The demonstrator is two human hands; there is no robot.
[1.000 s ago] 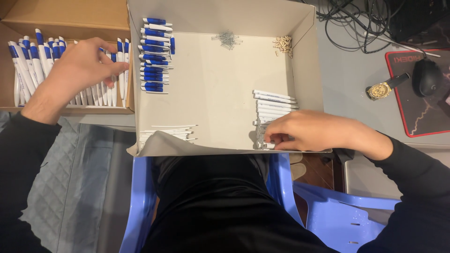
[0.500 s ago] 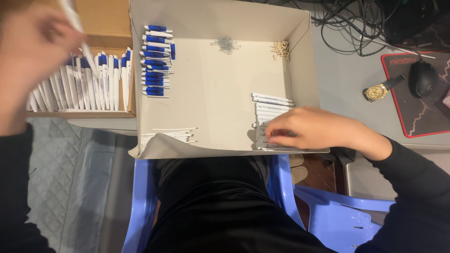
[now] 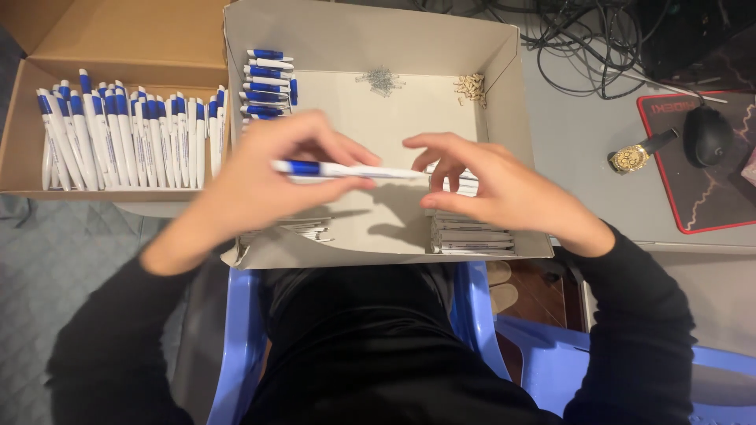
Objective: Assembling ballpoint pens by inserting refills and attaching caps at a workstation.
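Fingers (image 3: pixel 335 153) pinch pen (image 3: pixel 346 169) above the box (image 3: pixel 504 94).

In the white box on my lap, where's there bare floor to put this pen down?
Bare floor runs down the middle of the white box, between the blue caps at the left and white barrels at the right. The far wall has springs and small tan bits.

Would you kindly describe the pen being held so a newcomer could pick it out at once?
Start at the grey cardboard box on the person's lap. Above its middle, the left hand holds a white pen with a blue grip level, its tip meeting the right hand. Unlike the pens lying in rows, it is lifted clear.
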